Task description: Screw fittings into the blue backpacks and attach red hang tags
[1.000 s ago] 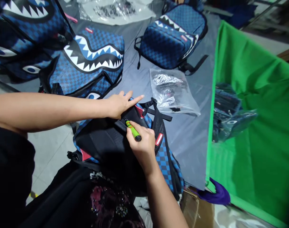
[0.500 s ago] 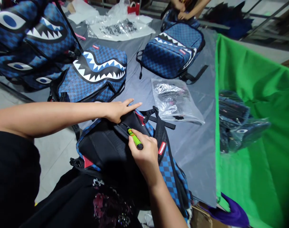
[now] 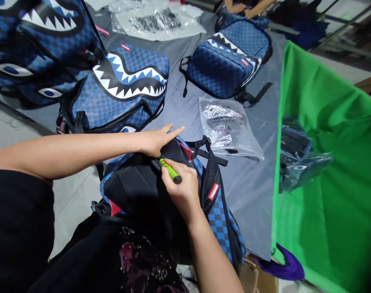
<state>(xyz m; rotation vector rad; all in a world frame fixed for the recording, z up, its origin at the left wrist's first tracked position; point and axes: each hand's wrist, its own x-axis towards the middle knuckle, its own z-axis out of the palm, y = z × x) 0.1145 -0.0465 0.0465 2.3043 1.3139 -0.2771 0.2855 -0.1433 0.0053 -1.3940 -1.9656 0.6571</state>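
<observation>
A blue checkered backpack (image 3: 217, 215) lies back-side up on my lap and the grey table edge, its black padded back panel facing me. My left hand (image 3: 156, 140) rests flat on the top of this backpack, fingers stretched out toward the right. My right hand (image 3: 181, 189) is closed around a green tool with a black tip (image 3: 171, 171), whose point touches the black panel just under my left hand. The black shoulder straps (image 3: 211, 171) with a red label hang to the right.
Several more shark-mouth backpacks (image 3: 124, 89) lie on the grey cloth (image 3: 249, 171), one at the far middle (image 3: 228, 61). Clear plastic bags (image 3: 226, 128) lie beside them. A green cloth (image 3: 328, 171) covers the right side. Another person's hands (image 3: 243, 8) show at the top.
The view shifted slightly. My right hand with the green tool moved a little up toward my left hand; my left hand stays on the backpack.
</observation>
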